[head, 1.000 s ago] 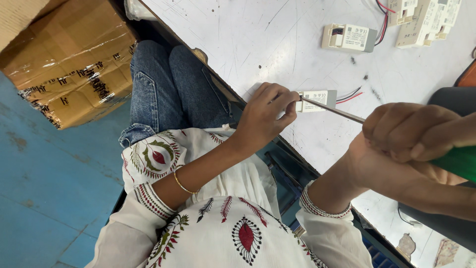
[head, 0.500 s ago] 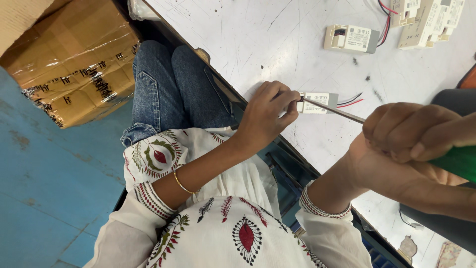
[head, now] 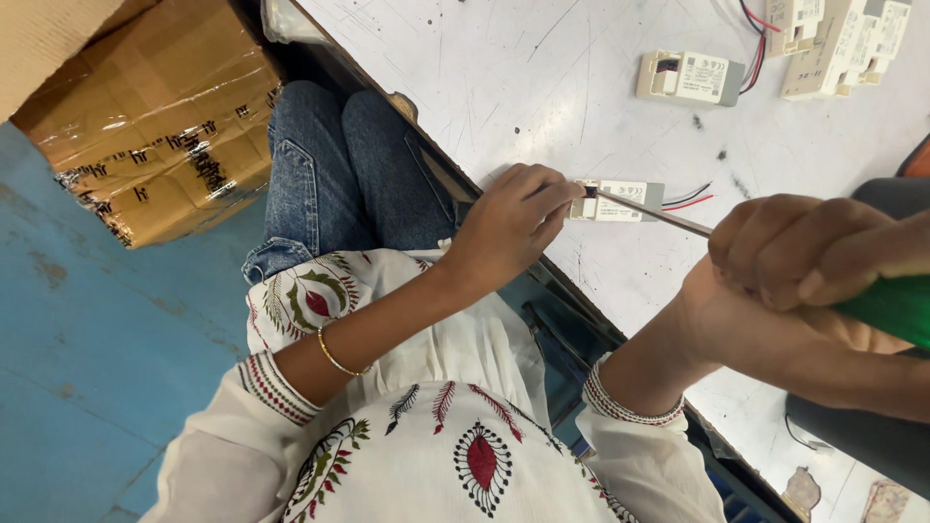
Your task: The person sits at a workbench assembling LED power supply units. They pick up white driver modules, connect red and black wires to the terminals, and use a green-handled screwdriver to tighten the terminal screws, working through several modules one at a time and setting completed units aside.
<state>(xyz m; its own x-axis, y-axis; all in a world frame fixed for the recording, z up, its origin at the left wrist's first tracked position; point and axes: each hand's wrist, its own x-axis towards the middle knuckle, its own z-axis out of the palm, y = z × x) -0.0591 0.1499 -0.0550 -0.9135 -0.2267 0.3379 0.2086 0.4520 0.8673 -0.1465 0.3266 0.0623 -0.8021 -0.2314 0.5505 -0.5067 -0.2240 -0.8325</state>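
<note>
Screwdriver (head: pixel 678 221) work sits at the near edge of the big white desk (head: pixel 542 87), over the person's knees. Cardboard boxes (head: pixel 136 126) stand on the blue floor beside them. More white units (head: pixel 690 77) with red and black wires lie farther back, out of the way. The right hand (head: pixel 804 261) has its grip wrapped tight round the green handle, driving the thin shaft level into the end of a small white unit (head: pixel 625 200). The left hand (head: pixel 509 228) pinches that unit against the desk, apparently to keep it from sliding.

Taped brown carton (head: pixel 145 126) on floor, top left.
</note>
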